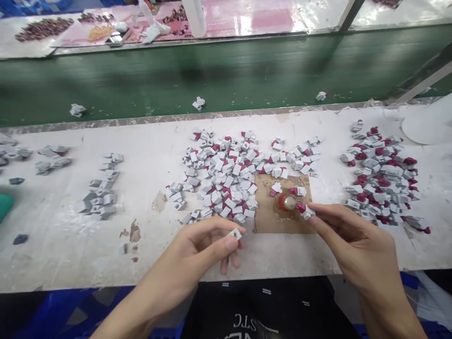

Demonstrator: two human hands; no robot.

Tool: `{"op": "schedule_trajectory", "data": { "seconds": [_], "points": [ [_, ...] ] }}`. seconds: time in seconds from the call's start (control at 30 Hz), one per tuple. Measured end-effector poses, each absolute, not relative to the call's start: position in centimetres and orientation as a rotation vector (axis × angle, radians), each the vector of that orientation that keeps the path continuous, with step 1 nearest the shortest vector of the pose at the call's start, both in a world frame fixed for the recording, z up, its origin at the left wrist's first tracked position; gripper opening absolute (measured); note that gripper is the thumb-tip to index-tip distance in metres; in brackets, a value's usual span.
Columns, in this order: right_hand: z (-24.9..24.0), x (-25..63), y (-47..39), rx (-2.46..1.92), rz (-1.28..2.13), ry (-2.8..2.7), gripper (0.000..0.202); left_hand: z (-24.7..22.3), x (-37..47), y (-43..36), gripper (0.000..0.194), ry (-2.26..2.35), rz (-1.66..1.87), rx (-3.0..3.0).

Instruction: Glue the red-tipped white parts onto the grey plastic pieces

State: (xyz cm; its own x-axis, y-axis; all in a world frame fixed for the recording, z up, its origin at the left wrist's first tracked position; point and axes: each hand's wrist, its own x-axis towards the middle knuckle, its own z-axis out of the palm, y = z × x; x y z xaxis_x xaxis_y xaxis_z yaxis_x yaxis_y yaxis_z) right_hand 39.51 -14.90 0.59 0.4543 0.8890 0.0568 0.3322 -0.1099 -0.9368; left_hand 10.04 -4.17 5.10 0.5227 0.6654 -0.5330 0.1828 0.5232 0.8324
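My left hand (208,247) pinches a small grey block (234,234) with a dark hole, in front of the central pile. Between the thumb and forefinger of my right hand (356,240) is a grey and dark red piece (308,213). Its red end touches or hangs just over the edge of a small round red dish (289,202) of clear liquid. The dish stands on a brown cardboard square (266,221), where two more grey and red pieces lie behind it. A large pile of grey and red pieces (228,174) spreads left of the cardboard.
Another pile (383,174) of grey and red pieces lies at the right, near a white round object (429,122). Grey pieces (102,195) sit at the left. A green conveyor belt (169,80) with several pieces runs behind the white table (141,263).
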Motion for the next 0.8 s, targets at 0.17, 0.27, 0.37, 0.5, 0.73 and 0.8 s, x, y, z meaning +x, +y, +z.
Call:
{"op": "schedule_trajectory", "data": {
  "seconds": [0.17, 0.27, 0.37, 0.5, 0.73, 0.8],
  "points": [
    [0.8, 39.2, -14.7, -1.652, 0.698, -1.054, 0.018, 4.8, 11.8, -4.6, 0.032, 0.955, 0.439, 0.851],
    [1.2, 39.1, -14.6, -1.640, 0.708, -1.027, 0.017, 5.1, 12.5, -4.3, 0.033, 0.912, 0.431, 0.734],
    [1.5, 38.9, -14.5, -1.623, 0.726, -1.000, 0.016, 5.0, 13.3, -3.9, 0.031, 0.912, 0.436, 0.739],
    [1.5, 38.8, -14.5, -1.618, 0.735, -0.994, 0.016, 4.6, 13.6, -4.1, 0.025, 0.983, 0.485, 0.938],
    [1.2, 38.7, -14.4, -1.625, 0.703, -1.042, 0.018, 4.7, 13.7, -5.0, 0.026, 0.957, 0.367, 0.902],
    [1.1, 38.7, -14.3, -1.631, 0.688, -1.054, 0.019, 4.7, 13.9, -4.8, 0.027, 0.929, 0.388, 0.855]
  ]
}}
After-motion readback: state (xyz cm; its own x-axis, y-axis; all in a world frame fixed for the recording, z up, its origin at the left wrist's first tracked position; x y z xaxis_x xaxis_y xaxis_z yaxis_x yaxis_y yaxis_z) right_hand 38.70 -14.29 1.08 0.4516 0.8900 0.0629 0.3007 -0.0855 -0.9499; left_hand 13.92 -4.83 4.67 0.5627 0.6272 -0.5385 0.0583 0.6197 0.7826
